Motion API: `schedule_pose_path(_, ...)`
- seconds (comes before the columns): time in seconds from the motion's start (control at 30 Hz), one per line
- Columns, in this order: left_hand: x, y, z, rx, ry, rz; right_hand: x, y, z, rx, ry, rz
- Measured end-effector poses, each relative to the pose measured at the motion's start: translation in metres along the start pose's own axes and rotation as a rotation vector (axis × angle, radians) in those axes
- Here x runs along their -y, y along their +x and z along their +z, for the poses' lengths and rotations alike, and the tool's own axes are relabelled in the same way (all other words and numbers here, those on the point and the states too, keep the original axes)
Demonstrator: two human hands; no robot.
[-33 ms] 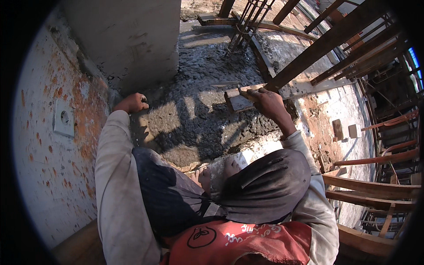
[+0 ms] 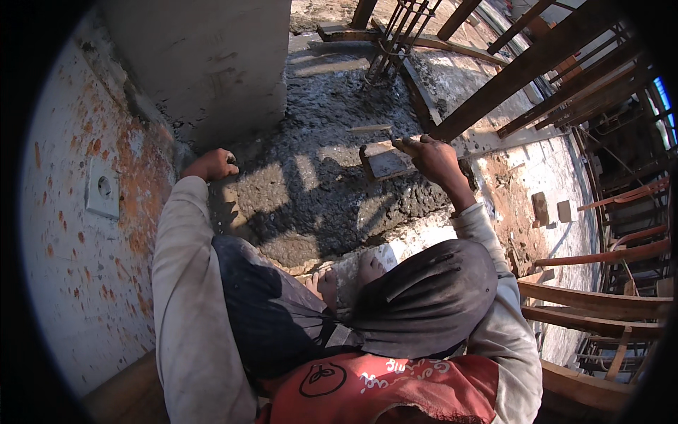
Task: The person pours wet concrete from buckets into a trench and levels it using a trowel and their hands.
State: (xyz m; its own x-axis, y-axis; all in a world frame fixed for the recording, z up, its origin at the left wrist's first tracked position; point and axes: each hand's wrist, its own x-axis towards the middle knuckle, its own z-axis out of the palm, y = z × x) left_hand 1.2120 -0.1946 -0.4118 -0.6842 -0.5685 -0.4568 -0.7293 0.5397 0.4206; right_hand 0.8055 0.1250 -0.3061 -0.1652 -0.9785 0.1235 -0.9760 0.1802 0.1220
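My right hand [image 2: 432, 159] is closed around the handle of a trowel, the grip mostly covered by my fingers. The trowel's thin blade [image 2: 371, 128] shows nearly edge-on, over wet grey concrete [image 2: 318, 169]. Just below that hand lies the end of a short flat board [image 2: 387, 161], smeared with cement. At the foot of the spotted wall, my left hand [image 2: 212, 165] is curled closed over the left edge of the concrete. Whatever its fingers may hold is hidden.
A grey pillar [image 2: 205, 63] rises at the upper left, beside a wall with a socket [image 2: 104, 187]. Upright rebar [image 2: 395, 42] stands in the concrete at the back. A wooden post [image 2: 522, 67] slants near my right hand. Timber beams [image 2: 593, 300] are at the right.
My right hand has shifted slightly right, and the trowel blade has turned and lifted a little. My left hand has barely moved.
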Motion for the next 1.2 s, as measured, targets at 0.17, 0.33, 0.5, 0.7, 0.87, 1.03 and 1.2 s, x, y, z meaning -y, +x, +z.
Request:
schedule_pose_path(0.17,-0.026,0.005,-0.008,-0.034,0.034,-0.002,-0.1,0.029,0.053,0.008,-0.227,-0.164)
schedule_pose_path(0.33,-0.006,0.007,0.0,-0.025,0.011,-0.01,-0.052,0.06,0.037,0.307,-0.192,-0.206)
schedule_pose_path(0.5,0.006,0.014,0.006,-0.052,-0.002,0.034,-0.01,0.031,0.026,0.221,0.021,-0.2)
schedule_pose_path(0.7,0.001,0.022,0.007,-0.012,-0.014,0.041,0.032,-0.063,0.082,0.34,0.331,0.028)
schedule_pose_path(0.87,0.029,-0.001,0.008,-0.011,-0.048,-0.032,0.083,-0.125,0.131,0.431,1.114,0.377)
schedule_pose_path(1.03,-0.004,0.015,-0.001,-0.011,-0.057,0.03,0.093,-0.138,0.156,0.498,0.823,0.438)
schedule_pose_path(1.2,0.02,0.008,0.005,-0.039,-0.079,0.055,0.131,-0.122,0.153,0.68,1.466,0.391)
